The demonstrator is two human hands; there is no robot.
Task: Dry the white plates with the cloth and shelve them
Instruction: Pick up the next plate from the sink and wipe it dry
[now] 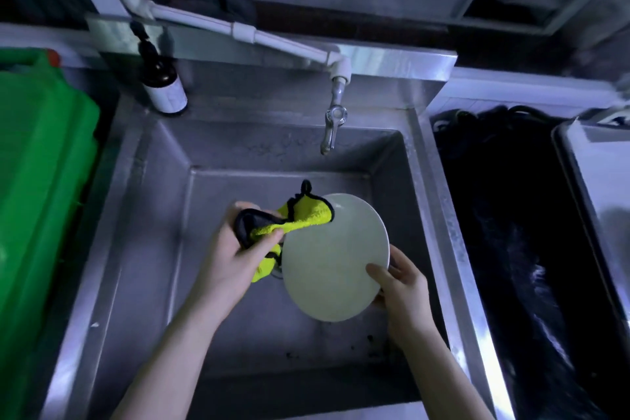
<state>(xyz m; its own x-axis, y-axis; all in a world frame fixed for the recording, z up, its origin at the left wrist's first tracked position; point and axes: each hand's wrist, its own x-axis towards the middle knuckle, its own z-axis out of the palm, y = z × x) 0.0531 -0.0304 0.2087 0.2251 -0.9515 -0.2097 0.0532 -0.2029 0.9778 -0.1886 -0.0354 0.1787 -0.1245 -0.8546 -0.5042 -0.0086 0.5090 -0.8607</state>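
A white plate (pixel 332 259) is held tilted above the steel sink (pixel 153 215). My right hand (pixel 404 290) grips its lower right rim, thumb on the upper face and fingers behind. My left hand (pixel 235 256) grips a yellow cloth with black edging (pixel 300 218) at the plate's upper left rim. Part of the cloth drapes over the rim and part hangs down behind the plate's left edge. No shelf or other plates are in view.
A tap (pixel 332 123) on a white pipe hangs over the back of the sink. A dark soap bottle (pixel 163 85) stands at the back left corner. A green plastic container (pixel 37 181) sits left; a black-lined bin (pixel 511 232) and a metal tray (pixel 600 181) sit right.
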